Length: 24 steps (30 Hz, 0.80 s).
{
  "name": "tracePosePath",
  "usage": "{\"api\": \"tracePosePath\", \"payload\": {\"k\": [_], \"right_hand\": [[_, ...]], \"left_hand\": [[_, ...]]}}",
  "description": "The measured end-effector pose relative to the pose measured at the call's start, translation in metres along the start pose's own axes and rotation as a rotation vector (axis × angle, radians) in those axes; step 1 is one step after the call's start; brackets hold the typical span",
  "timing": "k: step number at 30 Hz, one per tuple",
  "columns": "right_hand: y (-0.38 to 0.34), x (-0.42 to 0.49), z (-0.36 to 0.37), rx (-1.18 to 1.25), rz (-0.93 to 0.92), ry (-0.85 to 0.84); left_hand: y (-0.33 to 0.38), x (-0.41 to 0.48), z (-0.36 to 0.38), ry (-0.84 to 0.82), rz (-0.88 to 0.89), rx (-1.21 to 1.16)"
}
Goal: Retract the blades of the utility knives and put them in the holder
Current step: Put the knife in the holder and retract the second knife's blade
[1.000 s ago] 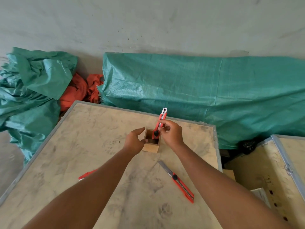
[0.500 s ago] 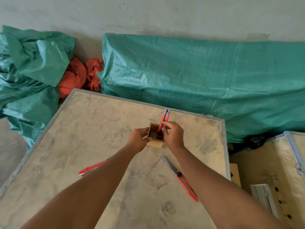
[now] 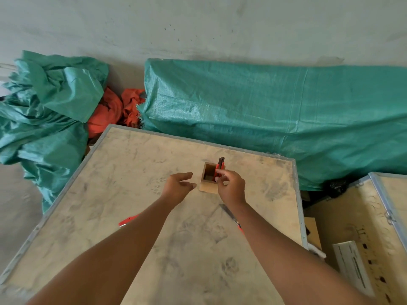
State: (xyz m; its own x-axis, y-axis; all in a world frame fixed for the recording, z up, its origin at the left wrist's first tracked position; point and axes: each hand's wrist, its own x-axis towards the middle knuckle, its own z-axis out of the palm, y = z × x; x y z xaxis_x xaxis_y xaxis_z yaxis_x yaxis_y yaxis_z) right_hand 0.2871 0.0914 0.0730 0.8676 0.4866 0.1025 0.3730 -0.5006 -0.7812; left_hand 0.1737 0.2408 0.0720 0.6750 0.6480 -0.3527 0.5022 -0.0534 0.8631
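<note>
Green tarpaulins (image 3: 264,111) are heaped behind a dusty wooden crate top (image 3: 136,172). Near its far edge a wooden holder (image 3: 208,181) is set, with one red utility knife (image 3: 220,166) standing in it, pinched at the holder's right wall by the right hand (image 3: 231,188). Just left of the holder, apart from it, the left hand (image 3: 178,188) is held with fingers loosely spread, empty. Two more knives (image 3: 231,216) (image 3: 127,221) are partly hidden under the forearms.
</note>
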Motion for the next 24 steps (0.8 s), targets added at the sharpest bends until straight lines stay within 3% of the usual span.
{"api": "tracePosePath", "payload": {"k": [8, 15, 19, 24], "right_hand": [[-0.038, -0.059, 0.053, 0.140, 0.245, -0.281], [-0.052, -0.107, 0.142, 0.146, 0.506, -0.402], [-0.056, -0.117, 0.173, 0.110, 0.573, -0.476], [-0.053, -0.112, 0.193, 0.063, 0.560, -0.493]], "left_hand": [[-0.065, -0.041, -0.092, 0.104, -0.095, -0.024], [-0.134, -0.059, -0.128, 0.150, -0.124, 0.341], [-0.157, -0.063, -0.131, 0.031, -0.148, 0.588], [-0.174, -0.062, -0.132, 0.005, -0.042, 0.677]]}}
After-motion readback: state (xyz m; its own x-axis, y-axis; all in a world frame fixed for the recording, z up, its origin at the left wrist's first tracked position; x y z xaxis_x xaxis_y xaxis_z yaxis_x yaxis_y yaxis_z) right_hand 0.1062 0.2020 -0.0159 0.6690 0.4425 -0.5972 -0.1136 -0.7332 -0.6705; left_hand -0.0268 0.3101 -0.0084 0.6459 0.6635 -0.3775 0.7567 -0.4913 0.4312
